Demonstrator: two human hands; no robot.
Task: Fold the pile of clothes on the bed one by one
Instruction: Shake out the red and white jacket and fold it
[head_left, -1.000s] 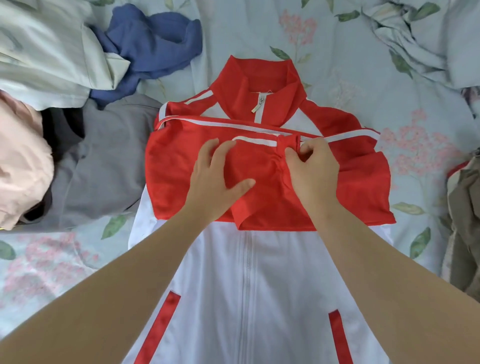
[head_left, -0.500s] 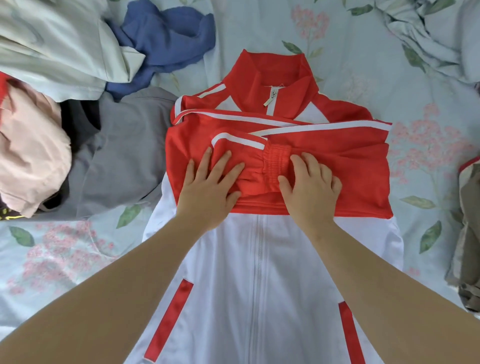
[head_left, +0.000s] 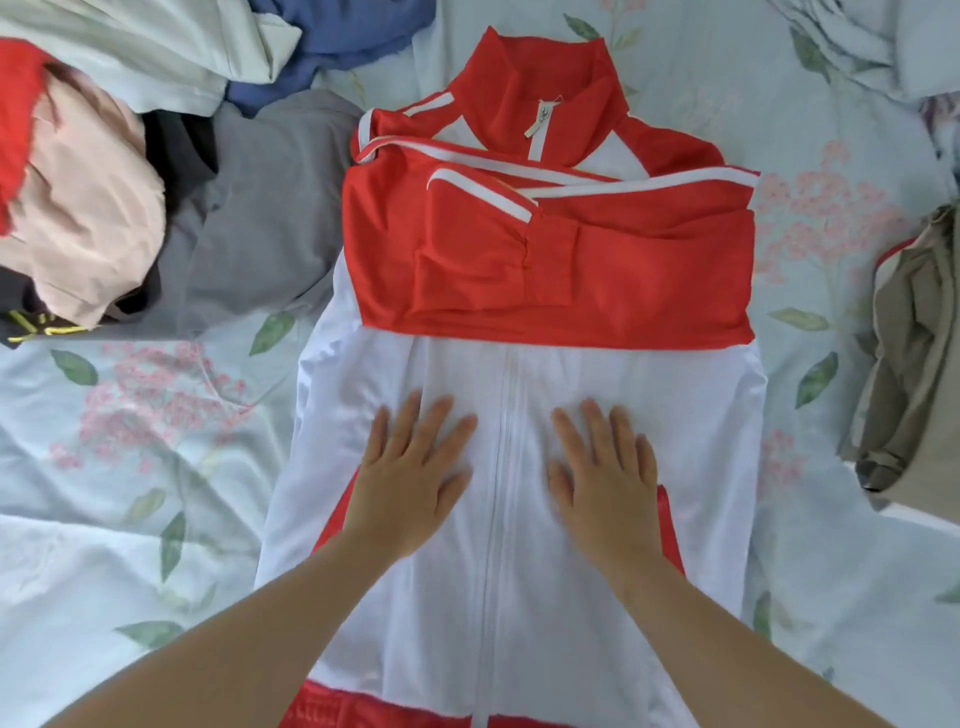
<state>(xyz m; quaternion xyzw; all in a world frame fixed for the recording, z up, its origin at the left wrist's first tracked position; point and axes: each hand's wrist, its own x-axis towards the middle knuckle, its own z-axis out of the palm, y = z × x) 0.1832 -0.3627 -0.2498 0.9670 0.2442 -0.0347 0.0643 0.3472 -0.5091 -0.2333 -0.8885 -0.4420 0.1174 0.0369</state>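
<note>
A red and white zip jacket (head_left: 524, 597) lies front up on the floral bed sheet (head_left: 130, 509), collar at the far end. Its two red sleeves (head_left: 545, 260) are folded across the chest, one over the other. My left hand (head_left: 410, 478) lies flat on the white front, left of the zip. My right hand (head_left: 605, 478) lies flat on the white front, right of the zip. Both hands have straight fingers and hold nothing. A pile of unfolded clothes (head_left: 104, 171) sits at the upper left.
In the pile are a grey garment (head_left: 260, 208), a pink one (head_left: 88, 208), a pale green one (head_left: 156, 47) and a blue one (head_left: 337, 31). An olive garment (head_left: 914, 364) lies at the right edge. A crumpled floral quilt (head_left: 883, 41) fills the far right corner.
Both hands have slid off the folded red sleeves toward me onto the white front. The right hand let go of the sleeve cuff it pinched. The sleeves stay crossed on the chest.
</note>
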